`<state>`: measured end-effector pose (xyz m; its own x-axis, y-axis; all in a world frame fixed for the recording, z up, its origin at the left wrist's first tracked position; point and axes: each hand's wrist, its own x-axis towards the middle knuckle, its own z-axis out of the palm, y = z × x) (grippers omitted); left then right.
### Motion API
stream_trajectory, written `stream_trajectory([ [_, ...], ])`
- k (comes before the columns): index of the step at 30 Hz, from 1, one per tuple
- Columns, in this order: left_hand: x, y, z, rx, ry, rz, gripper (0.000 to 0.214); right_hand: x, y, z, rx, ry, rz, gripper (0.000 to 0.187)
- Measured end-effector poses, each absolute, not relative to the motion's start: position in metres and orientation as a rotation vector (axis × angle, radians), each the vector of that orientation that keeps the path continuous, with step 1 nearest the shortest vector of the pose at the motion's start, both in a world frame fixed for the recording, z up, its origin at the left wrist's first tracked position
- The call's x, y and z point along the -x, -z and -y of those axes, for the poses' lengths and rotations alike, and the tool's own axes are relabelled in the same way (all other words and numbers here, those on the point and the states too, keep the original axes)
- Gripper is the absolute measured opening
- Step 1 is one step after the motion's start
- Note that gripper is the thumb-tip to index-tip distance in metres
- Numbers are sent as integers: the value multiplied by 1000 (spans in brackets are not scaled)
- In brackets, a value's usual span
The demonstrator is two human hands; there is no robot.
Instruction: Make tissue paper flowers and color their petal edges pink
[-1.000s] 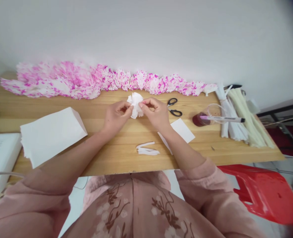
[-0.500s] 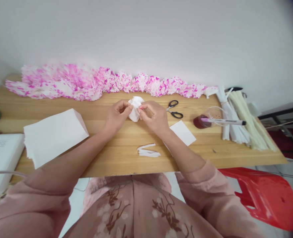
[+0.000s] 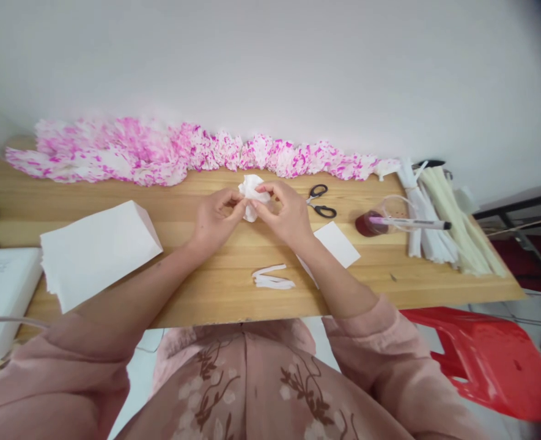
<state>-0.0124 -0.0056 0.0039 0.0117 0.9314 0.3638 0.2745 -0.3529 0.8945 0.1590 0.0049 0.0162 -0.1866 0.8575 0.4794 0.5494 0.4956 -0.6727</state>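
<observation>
Between my hands, just above the wooden table, is a small ruffled white paper flower. My left hand pinches its left edge between thumb and forefinger. From the other side, my right hand grips it, thumb low and forefinger on its upper part. The flower's underside is hidden by my fingers. Black-handled scissors lie right of my right hand, their blades partly covered by it. Nearer me are several thin white paper strips, and a square white sheet sits partly under my right forearm.
Along the wall runs a long row of pink-and-white crumpled paper. A stack of white paper is at left, beside a white box-like device. At right stand a cup of dark red liquid with a marker across it, and paper bundles.
My right fingers have shifted on the paper flower, the forefinger now higher over its top. My left hand keeps its pinch. The view has moved very slightly.
</observation>
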Motion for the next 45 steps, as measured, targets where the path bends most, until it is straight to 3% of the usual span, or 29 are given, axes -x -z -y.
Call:
stream_trajectory([
  [3, 13, -8, 8, -1788, -1333, -1277, 16, -159, -16, -5, 1205, -452, 1833, 14],
  [11, 14, 3, 3, -1611, -1385, -1236, 18, -158, -12, -11, 1204, -1037, 1415, 32],
  [16, 13, 2, 4, -1508, -1368, -1147, 22, -156, -15, -4, 1215, -704, 1644, 19],
  [22, 11, 0, 4, -1445, -1349, -1178, 23, -156, -11, -2, 1136, -375, 1873, 17],
  [31, 13, -11, 10, -1996, -1334, -1227, 16, -156, -14, -2, 1198, -476, 1819, 11],
  [39, 13, 4, 1, -1596, -1371, -1227, 16, -159, -11, -13, 1181, -1082, 1410, 26],
  [45, 13, -4, 5, -1760, -1360, -1236, 15, -157, -17, -5, 1253, -879, 1588, 22],
])
